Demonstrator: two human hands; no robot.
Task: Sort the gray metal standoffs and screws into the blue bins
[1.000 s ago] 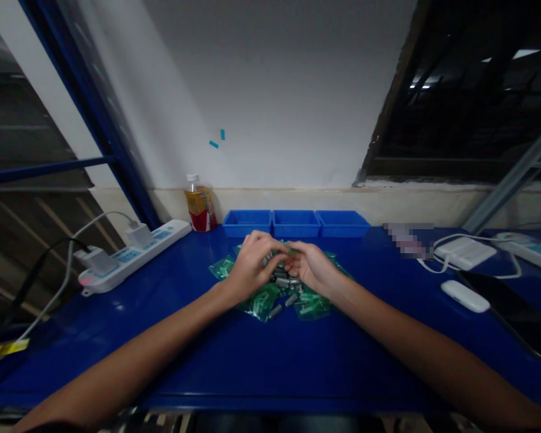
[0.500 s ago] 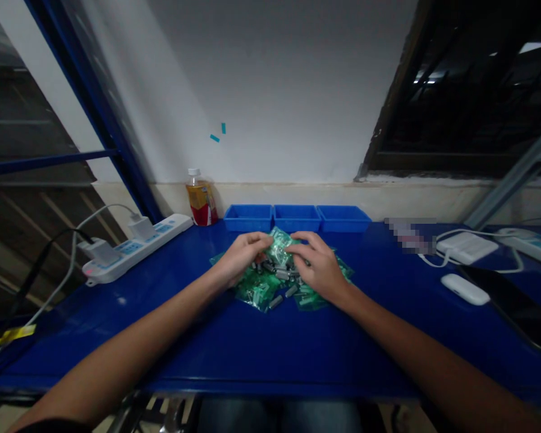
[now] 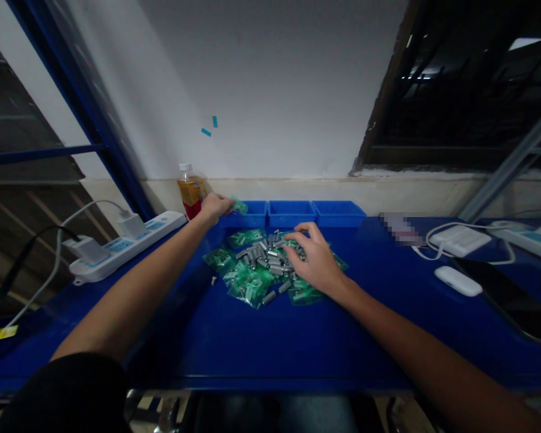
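My left hand is closed on a small green plastic bag, held over the near left part of the left blue bin. My right hand hovers at the right side of a pile, its fingers curved and apart with nothing visible between them. In the pile lie several grey metal standoffs, loose and jumbled. Around them are more green plastic bags with small parts inside. A single small screw lies apart to the left of the pile.
Two more blue bins, a middle one and a right one, stand along the wall. A drink bottle and a power strip are at the left. On the right lie a white case, a dark phone and cables.
My left hand has moved left and away from me, carrying the green bag from above the pile to the left bin. My right hand has let go of the bag and stays by the pile.
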